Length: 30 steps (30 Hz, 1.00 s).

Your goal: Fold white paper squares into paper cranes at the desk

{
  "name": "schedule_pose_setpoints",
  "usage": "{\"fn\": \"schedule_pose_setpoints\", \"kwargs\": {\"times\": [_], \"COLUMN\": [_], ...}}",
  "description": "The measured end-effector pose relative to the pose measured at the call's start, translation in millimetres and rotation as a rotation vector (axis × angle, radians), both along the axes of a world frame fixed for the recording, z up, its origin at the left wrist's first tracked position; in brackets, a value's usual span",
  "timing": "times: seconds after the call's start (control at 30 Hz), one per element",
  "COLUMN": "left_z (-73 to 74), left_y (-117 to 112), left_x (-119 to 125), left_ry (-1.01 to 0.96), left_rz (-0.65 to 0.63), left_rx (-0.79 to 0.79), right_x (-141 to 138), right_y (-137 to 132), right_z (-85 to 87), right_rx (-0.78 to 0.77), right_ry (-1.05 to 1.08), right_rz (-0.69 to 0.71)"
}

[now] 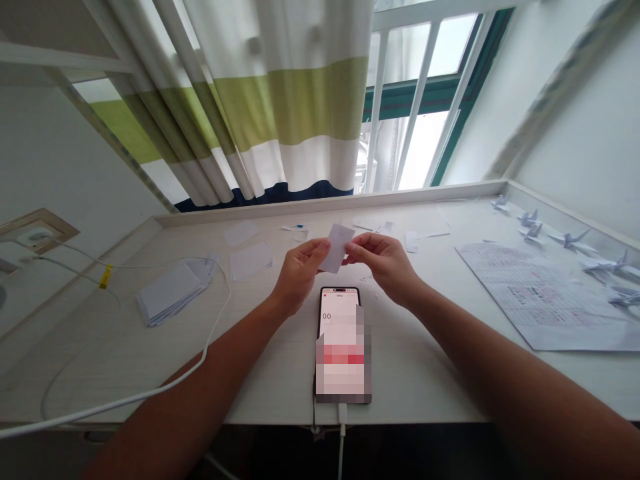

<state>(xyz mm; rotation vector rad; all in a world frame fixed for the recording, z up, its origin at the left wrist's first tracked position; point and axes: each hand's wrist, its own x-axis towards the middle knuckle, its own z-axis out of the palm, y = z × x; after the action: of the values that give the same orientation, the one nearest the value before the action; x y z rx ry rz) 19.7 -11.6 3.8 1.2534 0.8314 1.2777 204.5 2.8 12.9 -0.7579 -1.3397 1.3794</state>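
Observation:
A small white slip of paper [337, 247] is held up above the desk between both my hands. My left hand [299, 273] pinches its lower left edge with thumb and fingers closed. My right hand [384, 261] pinches its right edge, fingers curled. Directly below them a phone [341, 320] lies flat on the white desk [425, 373], screen lit, with a cable plugged in at its near end.
A stack of white paper slips [170, 292] lies at the left, more loose slips [250, 259] behind. A white cable [210, 337] loops across the left desk. A large printed sheet [540, 297] and several folded paper cranes [570, 239] sit at the right. Curtain and window stand behind.

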Motion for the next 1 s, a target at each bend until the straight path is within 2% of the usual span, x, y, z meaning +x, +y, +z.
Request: {"fn": "schedule_pose_setpoints", "kwargs": {"times": [0.3, 0.5, 0.63, 0.77, 0.9, 1.0], "left_z": [4.4, -2.2, -4.1, -3.2, 0.9, 3.9], "left_y": [0.9, 2.5, 5.2, 8.4, 8.3, 7.0], "left_x": [-4.3, -2.7, -3.7, -7.1, -8.7, -8.2], "left_ry": [-0.036, 0.074, 0.062, -0.015, -0.047, -0.055], "left_rz": [-0.068, -0.044, -0.008, 0.075, 0.081, 0.082], "left_rx": [-0.143, -0.09, -0.055, -0.021, -0.075, -0.086], "right_x": [5.4, 5.5, 5.6, 7.0, 7.2, 5.9], "right_y": [4.2, 2.5, 1.6, 3.9, 5.0, 0.8], "right_z": [-3.3, -0.5, 0.5, 0.5, 0.7, 2.6], "right_rx": [0.122, 0.23, 0.209, 0.151, 0.058, 0.014], "right_ry": [-0.19, -0.406, -0.428, -0.328, -0.154, -0.088], "right_rz": [-0.023, -0.223, -0.209, -0.188, -0.128, -0.031]}}
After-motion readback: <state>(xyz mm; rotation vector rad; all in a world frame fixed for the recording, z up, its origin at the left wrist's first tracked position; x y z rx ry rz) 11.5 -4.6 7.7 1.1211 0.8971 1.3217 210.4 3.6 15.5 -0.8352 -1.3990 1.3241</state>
